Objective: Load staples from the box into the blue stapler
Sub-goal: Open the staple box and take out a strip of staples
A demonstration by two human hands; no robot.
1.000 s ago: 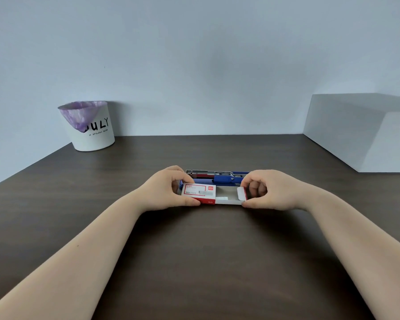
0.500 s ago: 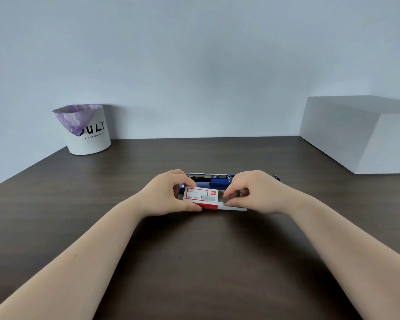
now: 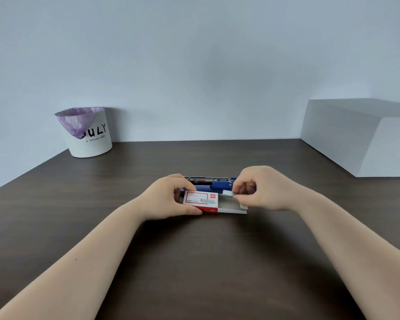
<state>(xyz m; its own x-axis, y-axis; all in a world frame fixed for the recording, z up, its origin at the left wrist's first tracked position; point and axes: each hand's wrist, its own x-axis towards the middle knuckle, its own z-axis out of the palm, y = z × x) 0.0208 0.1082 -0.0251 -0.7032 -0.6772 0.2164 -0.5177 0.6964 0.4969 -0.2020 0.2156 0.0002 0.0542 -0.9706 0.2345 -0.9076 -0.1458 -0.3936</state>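
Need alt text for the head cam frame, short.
Right hand lifts a staple strip from the slid-open staple box, steadied by the left hand on a dark table; the opened blue stapler lies just behind.

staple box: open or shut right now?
Open. The staple box has its inner tray slid out to the right of the red sleeve; the right hand pinches a staple strip above it.

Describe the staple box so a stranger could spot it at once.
On the dark wooden table, look near the middle, between the two hands. The staple box lies just in front of the blue stapler, held by the left hand. It alone is red and white, with its grey inner tray slid out rightward.
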